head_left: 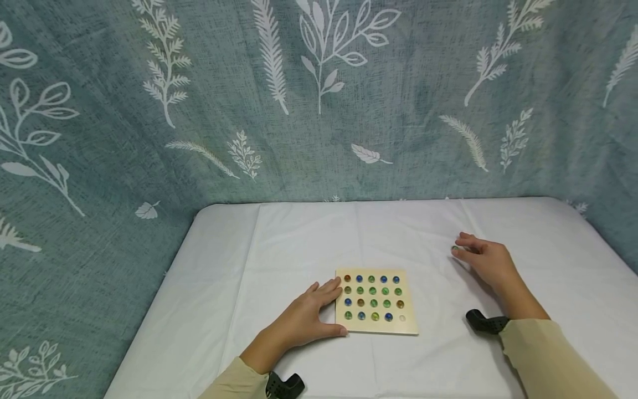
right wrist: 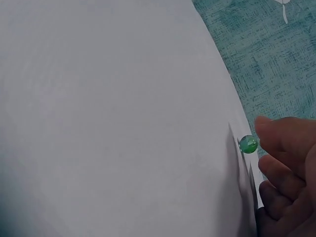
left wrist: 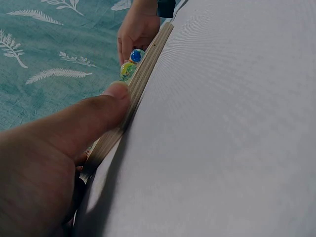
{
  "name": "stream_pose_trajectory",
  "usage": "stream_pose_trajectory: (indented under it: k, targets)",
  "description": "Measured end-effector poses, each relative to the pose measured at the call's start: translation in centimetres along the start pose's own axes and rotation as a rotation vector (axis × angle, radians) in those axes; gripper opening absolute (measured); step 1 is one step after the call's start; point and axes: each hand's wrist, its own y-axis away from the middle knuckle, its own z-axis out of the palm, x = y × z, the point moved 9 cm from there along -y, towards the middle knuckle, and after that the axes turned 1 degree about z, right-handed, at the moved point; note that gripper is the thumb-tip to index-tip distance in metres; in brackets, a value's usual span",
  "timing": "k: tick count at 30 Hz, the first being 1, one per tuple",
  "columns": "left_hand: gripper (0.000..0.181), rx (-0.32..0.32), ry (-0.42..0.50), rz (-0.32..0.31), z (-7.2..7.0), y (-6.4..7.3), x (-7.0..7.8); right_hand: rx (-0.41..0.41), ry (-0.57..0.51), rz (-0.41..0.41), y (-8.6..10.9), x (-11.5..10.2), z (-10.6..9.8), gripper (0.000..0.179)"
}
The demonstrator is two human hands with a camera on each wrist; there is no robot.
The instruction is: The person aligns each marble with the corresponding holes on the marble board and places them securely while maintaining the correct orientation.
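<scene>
A pale wooden board [head_left: 412,327] lies on the cloth, with rows of coloured glass marbles in its round hollows; the near right hollow [head_left: 402,318] holds no marble. My left hand [head_left: 309,316] spreads at the board's left side, fingertips touching the left edge and thumb along the near edge. In the left wrist view, the straight thumb [left wrist: 94,111] presses against the board's side, close to a yellow-green marble [left wrist: 128,70]. Off to the right, my right hand [head_left: 490,263] pinches a green glass marble [right wrist: 248,144] at the tips of thumb and forefinger.
White cloth [head_left: 299,238] covers the table. Behind and beside it hangs a blue-green curtain [head_left: 408,111] with white leaf prints. Each wrist wears a black camera mount, one at the left cuff [head_left: 285,386] and one at the right cuff [head_left: 485,322].
</scene>
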Motion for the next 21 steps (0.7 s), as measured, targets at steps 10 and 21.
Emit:
stream_pose_trajectory:
  k: [10, 21]
  targets:
    - [0.09, 0.003, 0.003, -0.004, 0.05, -0.02, -0.15, 0.019, 0.074, -0.064, 0.03, -0.73, 0.25, 0.046]
    - [0.09, 0.001, -0.005, -0.002, 0.08, -0.15, -0.03, -0.001, 0.128, -0.078, 0.0, -0.82, 0.54, 0.038]
